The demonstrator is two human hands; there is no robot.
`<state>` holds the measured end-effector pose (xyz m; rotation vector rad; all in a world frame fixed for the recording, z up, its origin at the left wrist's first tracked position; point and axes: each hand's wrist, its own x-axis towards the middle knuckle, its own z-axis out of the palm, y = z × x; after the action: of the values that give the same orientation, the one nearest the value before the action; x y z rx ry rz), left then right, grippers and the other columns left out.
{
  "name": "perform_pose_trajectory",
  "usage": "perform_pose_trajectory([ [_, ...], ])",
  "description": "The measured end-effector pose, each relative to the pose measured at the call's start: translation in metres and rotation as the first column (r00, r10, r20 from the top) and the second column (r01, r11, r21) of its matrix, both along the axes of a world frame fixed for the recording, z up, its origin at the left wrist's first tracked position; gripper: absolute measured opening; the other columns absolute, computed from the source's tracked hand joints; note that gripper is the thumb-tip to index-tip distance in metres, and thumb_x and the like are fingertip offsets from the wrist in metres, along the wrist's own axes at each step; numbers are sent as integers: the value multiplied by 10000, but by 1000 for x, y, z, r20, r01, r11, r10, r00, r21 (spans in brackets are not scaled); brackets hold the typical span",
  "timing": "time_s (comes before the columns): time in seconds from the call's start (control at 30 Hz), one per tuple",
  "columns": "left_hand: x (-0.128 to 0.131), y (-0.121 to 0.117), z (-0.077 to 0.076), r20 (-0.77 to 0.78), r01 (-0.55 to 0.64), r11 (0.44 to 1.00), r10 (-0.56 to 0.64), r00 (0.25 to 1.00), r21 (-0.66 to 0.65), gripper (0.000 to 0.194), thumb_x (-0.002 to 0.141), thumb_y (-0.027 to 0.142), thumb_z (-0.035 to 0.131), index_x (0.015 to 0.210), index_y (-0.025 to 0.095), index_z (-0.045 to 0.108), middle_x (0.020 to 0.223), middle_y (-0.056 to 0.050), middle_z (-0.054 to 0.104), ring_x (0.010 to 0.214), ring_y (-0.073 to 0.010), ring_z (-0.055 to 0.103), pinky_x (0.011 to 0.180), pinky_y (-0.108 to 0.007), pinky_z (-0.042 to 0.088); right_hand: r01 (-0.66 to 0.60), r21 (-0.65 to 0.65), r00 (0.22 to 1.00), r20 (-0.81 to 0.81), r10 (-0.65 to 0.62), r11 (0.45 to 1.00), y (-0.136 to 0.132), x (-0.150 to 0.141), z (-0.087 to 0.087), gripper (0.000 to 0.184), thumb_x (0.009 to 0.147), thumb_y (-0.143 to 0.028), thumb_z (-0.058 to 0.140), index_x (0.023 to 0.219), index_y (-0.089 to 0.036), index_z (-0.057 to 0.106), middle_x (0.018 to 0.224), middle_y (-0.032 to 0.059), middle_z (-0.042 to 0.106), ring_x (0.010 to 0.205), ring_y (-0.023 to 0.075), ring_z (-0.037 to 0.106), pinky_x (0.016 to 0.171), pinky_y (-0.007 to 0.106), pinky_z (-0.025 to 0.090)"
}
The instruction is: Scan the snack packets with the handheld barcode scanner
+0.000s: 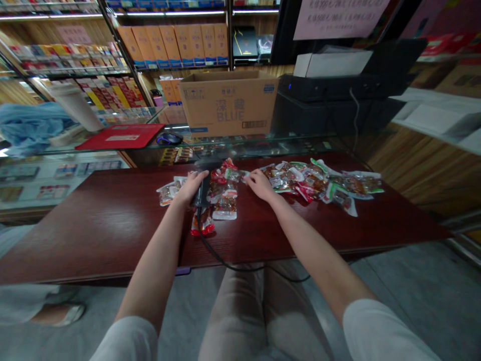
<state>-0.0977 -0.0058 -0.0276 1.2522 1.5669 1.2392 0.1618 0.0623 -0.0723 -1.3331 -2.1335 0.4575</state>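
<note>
Packets of brown food in clear, shiny plastic (225,199), spread near twelve o'clock from the middle of the glossy, dark red-brown wooden table (124,225); more in a crowded heap (313,179) at two, a few at ten. Clasped in the left hand (191,186) — a black plastic handheld scanner (203,194), just beside the middle packets. At the right hand (259,184), fingertips at the edge of a clear packet; pinching or merely touching, cannot tell.

For good work, face the scanner squarely to one packet at a time, smoothing creased film first to cut glare. Leave a clear gap between groups (a stray packet being easy to confuse). Mind the thin black cord (216,253), lying across a red-edged packet (203,223) at eight o'clock and apt to drag it.

Hard to make out: print on the packets, blurred throughout; the scanner's dark front; left fingers, mostly behind the handle. Lost near the right forearm — the cord's far end. Hidden by high walls: contents, if any, of the large brown cardboard carton (230,108) at twelve.
</note>
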Motion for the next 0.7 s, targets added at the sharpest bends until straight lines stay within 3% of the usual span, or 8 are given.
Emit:
perform_pose_trajectory([
  [0.07, 4, -6, 5, -19, -6, 999, 7, 1000, 43, 498, 663, 655, 687, 834, 189, 655, 776, -41, 648, 822, -254, 642, 721, -342, 517, 40, 30, 996, -82, -38, 999, 1, 3, -3, 243, 958, -326, 551, 1081, -160, 679, 1210, 133, 613, 1124, 237, 619, 1051, 389, 465],
  [0.13, 10, -14, 11, -4, -1, 998, 1, 1000, 60, 485, 674, 643, 694, 843, 191, 647, 777, -34, 641, 812, -244, 637, 697, -329, 509, 58, 37, 993, -103, -54, 998, 0, 1, -4, 409, 932, -309, 587, 1314, -163, 576, 1315, 154, 595, 1215, 264, 587, 1068, 412, 456],
  [0.23, 20, -26, 21, 83, -19, 999, 15, 996, 49, 466, 699, 631, 690, 854, 196, 628, 738, -16, 622, 709, -206, 618, 602, -303, 479, 58, -5, 998, 24, -57, 998, -2, -5, -1, 575, 935, -319, 594, 1461, -133, 453, 1361, 200, 588, 1285, 317, 551, 1089, 458, 429],
  [0.37, 26, -31, 26, 184, 21, 1000, -22, 983, 11, 466, 691, 647, 675, 840, 215, 584, 624, -1, 583, 559, -181, 579, 501, -295, 432, 127, -29, 977, 178, -119, 992, -2, -8, 5, 532, 878, -371, 683, 1306, -72, 578, 1319, 259, 579, 1288, 376, 527, 1083, 500, 419],
  [0.47, 28, -31, 26, 227, 85, 996, -74, 971, -37, 493, 698, 675, 641, 868, 216, 585, 575, -10, 577, 507, -188, 573, 463, -301, 408, 173, -41, 968, 189, -162, 984, 2, -1, 7, 456, 796, -387, 764, 1130, -105, 636, 1237, 237, 606, 1248, 378, 543, 1070, 511, 423],
  [0.6, 32, -32, 22, 261, 167, 983, -143, 955, -72, 548, 722, 735, 603, 891, 214, 610, 561, -18, 570, 493, -179, 560, 446, -293, 391, 250, -50, 966, 85, -245, 967, 9, 15, 12, 364, 750, -267, 765, 1053, -150, 600, 1146, 181, 646, 1163, 345, 592, 1032, 502, 447],
  [0.7, 37, -34, 20, 271, 257, 963, -226, 936, -84, 609, 766, 794, 527, 915, 214, 637, 542, -18, 554, 476, -174, 540, 447, -294, 388, 220, -176, 959, -144, -246, 960, 13, 26, 19, 217, 767, -192, 709, 928, -193, 563, 987, 91, 685, 1003, 277, 660, 939, 453, 520],
])
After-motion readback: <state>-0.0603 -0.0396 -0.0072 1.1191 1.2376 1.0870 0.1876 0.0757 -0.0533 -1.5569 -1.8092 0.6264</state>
